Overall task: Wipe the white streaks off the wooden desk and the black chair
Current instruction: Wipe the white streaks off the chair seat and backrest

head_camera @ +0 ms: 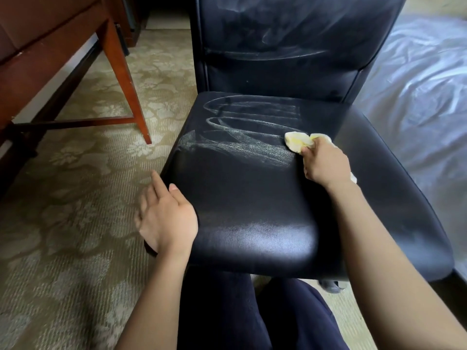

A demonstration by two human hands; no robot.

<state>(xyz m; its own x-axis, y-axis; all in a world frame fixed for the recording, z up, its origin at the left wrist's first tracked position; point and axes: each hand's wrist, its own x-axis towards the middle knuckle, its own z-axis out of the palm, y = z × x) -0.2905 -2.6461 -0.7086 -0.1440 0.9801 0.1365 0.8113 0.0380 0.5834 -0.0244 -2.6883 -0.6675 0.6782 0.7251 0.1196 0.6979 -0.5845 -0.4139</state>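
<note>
Black chair (252, 210) is filling the centre of the frame, seat facing the camera. White streaks (247, 127) are looping across the upper-left part of the seat, and more are showing on the backrest at top centre. Right hand (326, 162) is gripping a yellow cloth (298, 141), its fingers (307, 150) curled round the wad and pressing it onto the seat at the streaks' right end. Left hand (168, 218), lower left, is lying against the seat's left edge with its fingers loosely straight, holding nothing.

The cloth is looking soft, light and easy to bunch, best held as a wad. The seat looks smooth, padded and likely slippery. The chair probably rolls, so bracing the seat edge seems sensible. Wooden desk (38, 46) is standing at upper left.
</note>
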